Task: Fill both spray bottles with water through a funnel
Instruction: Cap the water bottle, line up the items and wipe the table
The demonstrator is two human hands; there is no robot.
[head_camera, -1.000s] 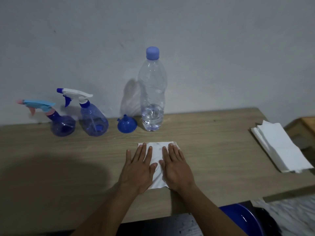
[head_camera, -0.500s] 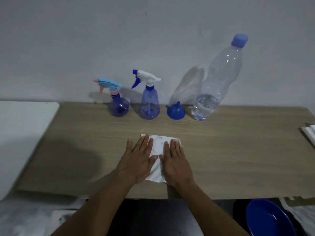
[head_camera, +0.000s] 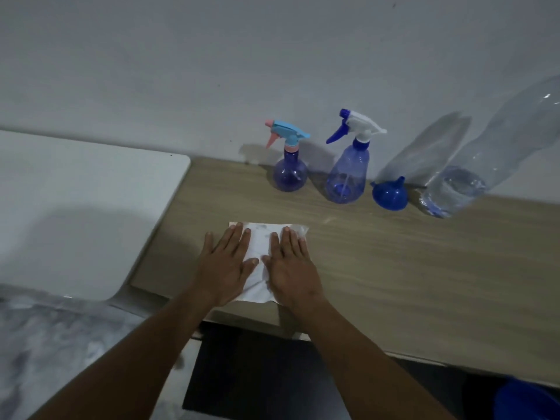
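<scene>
Left hand [head_camera: 225,268] flat and palm down, fingers straight and slightly spread, pressing on the left part of a white paper towel [head_camera: 262,247] near the front edge of the tabletop [head_camera: 394,268], toward its left end. Right hand [head_camera: 292,268] laid the same way on the right part of the sheet, fingers straight and close together, thumbs of the two hands near each other over the middle but not touching. Towel creased between the palms, its near edge close to the front edge of the tabletop. Along the back edge, against the wall [head_camera: 212,71], a row of four things from left to right: round spray bottle [head_camera: 289,174] with a pink and teal trigger head, upright; just beside it, tall spray bottle [head_camera: 348,174] with a white and blue trigger head, upright, dip tube showing through the blue plastic; then a blue funnel [head_camera: 390,194] resting wide mouth down, spout up; then a clear water bottle [head_camera: 460,186] with some water in its lower part, its top cut off by the right edge of the view. Spray heads on both spray bottles, nozzles pointing left. How much either holds: cannot tell. White surface [head_camera: 75,207] butting against the left edge of the tabletop. Blue object [head_camera: 527,401] below the front edge at far right, only partly in view.
</scene>
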